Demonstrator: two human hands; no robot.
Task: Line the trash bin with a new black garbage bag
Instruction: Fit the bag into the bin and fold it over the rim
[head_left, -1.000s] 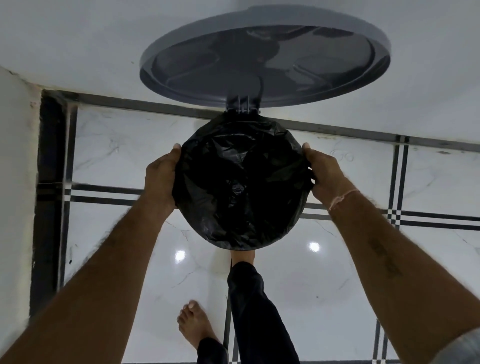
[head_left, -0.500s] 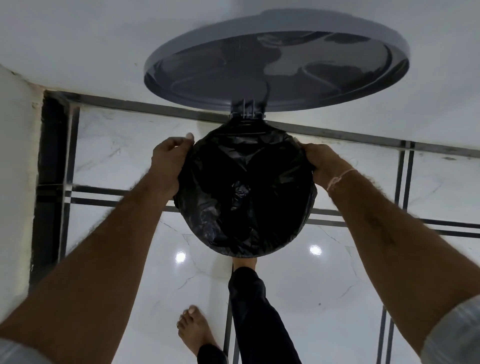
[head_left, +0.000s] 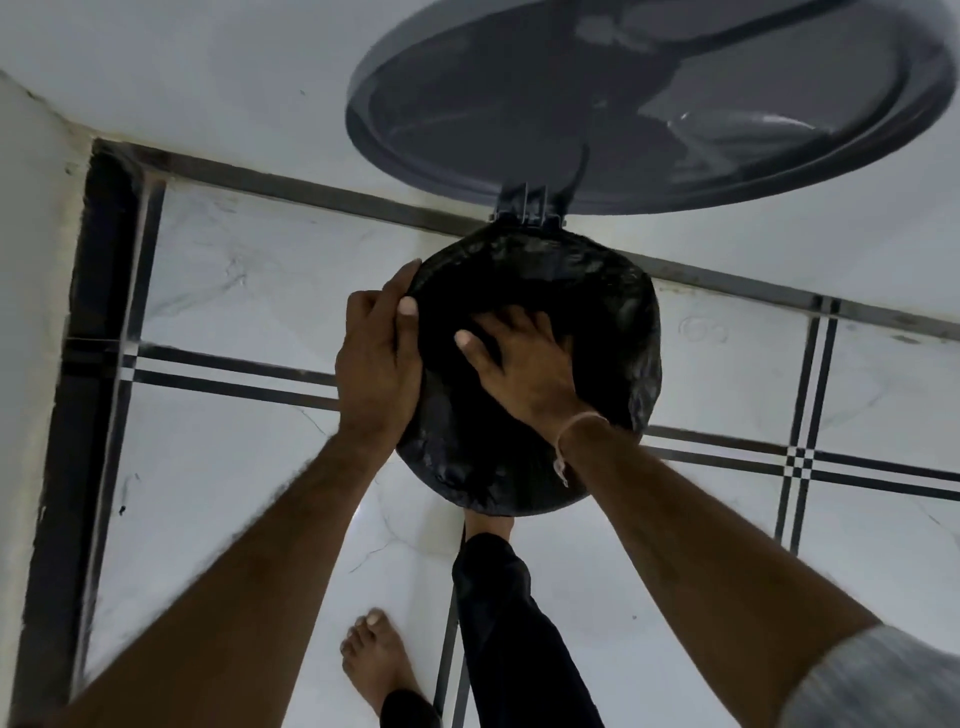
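L hand (head_left: 376, 364) gripping bag (head_left: 613, 322) at bin rim, R hand (head_left: 524, 364) spread flat inside; lid (head_left: 649, 98) up.

**Where everything sits around the bin**

Your bin (head_left: 613, 467) stands on the floor (head_left: 218, 493) before you, close to the wall (head_left: 208, 78) behind it. The bag (head_left: 618, 332) lies inside it, folded over the rim. The lid (head_left: 649, 98) stands open behind, against the wall. Your left hand (head_left: 376, 364) is on the left rim; your right hand (head_left: 524, 369) reaches inside. One foot (head_left: 376, 660) is before the bin, the other touches its base.
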